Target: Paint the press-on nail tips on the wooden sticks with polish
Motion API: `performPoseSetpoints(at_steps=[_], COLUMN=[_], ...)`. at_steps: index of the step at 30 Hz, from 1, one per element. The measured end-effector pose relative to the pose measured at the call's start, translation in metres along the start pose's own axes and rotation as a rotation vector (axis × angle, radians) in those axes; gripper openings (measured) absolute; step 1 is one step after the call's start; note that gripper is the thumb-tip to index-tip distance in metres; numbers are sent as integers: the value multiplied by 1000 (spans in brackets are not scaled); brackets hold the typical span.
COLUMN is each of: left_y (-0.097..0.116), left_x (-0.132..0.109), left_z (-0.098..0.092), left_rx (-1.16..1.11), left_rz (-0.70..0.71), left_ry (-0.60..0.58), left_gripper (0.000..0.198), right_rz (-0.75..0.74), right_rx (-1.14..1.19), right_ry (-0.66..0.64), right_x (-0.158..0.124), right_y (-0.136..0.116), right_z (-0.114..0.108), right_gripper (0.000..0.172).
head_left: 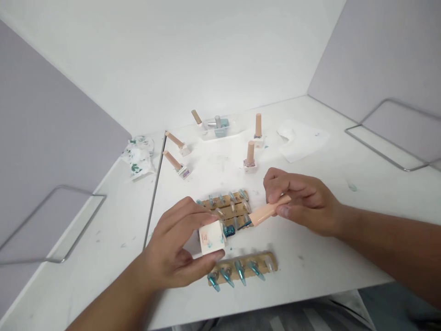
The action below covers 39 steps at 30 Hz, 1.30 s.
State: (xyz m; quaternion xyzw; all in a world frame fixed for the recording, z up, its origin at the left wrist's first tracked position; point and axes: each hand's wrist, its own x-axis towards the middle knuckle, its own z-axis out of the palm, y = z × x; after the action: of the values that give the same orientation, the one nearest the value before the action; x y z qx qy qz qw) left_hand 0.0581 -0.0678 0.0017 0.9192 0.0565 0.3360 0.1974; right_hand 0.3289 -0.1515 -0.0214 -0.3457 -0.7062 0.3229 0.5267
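Note:
Tilted on its side, a white nail polish bottle with a teal-stained neck is gripped between the thumb and fingers of my left hand. My right hand pinches the peach brush cap, whose dark teal-coated brush points at the bottle's neck. Below the bottle, a tan strip carries several false nails, most of them glossy teal and the rightmost one clear. Behind my hands lie more tan strips with pale teal and clear false nails, partly hidden by the bottle and my left hand.
Two peach-capped bottles stand upright; two others lie tilted. A clear tray holds several bottles at the back. White paper lies right, crumpled stained tissue left. Metal wire frames flank the table.

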Motion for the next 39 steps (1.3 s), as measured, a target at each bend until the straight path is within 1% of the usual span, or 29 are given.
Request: performPoseSetpoints(at_steps=[4, 7, 8, 10, 15, 17, 19, 24, 27, 30, 34, 39], left_y=[-5, -15, -18, -25, -32, -34, -37, -39, -37, -37, -38, -39], left_x=[-3, -7, -8, -9, -11, -10, -10, -8, -6, -6, -7, -9], left_z=[-3, -7, -8, -9, -11, -12, -13, -13, -13, -13, -15, -16], left_rx=[-25, -68, -91, -99, -81, -85, -71, 3, -3, 5, 2, -32], left_rz=[11, 4, 24, 17, -24, -17, 3, 66, 81, 62, 2, 6], left_ry=[17, 24, 42, 67, 113, 123, 127, 148, 160, 156, 158, 151], left_gripper=[42, 52, 54, 57, 53, 52, 53, 65, 66, 64, 57, 64], right_rz=[21, 63, 74, 87, 100, 99, 106, 136, 142, 135, 134, 141], right_rx=[115, 177, 185, 178, 181, 169, 162, 137, 119, 94, 60, 26], right_ry=[-23, -120, -165, -235, -344, -374, -387, -391, -404, -424, -443, -445], right_x=[0, 3, 4, 5, 7, 7, 6, 4, 2, 1, 1, 1], right_y=[4, 4, 2, -1, -10, -12, -13, -13, -12, -11, -11, -11], right_z=[-7, -11, -12, -12, -9, -8, -7, -6, -4, -3, -3, -3], right_gripper=[6, 6, 6, 6, 11, 12, 14, 12, 11, 10, 11, 11])
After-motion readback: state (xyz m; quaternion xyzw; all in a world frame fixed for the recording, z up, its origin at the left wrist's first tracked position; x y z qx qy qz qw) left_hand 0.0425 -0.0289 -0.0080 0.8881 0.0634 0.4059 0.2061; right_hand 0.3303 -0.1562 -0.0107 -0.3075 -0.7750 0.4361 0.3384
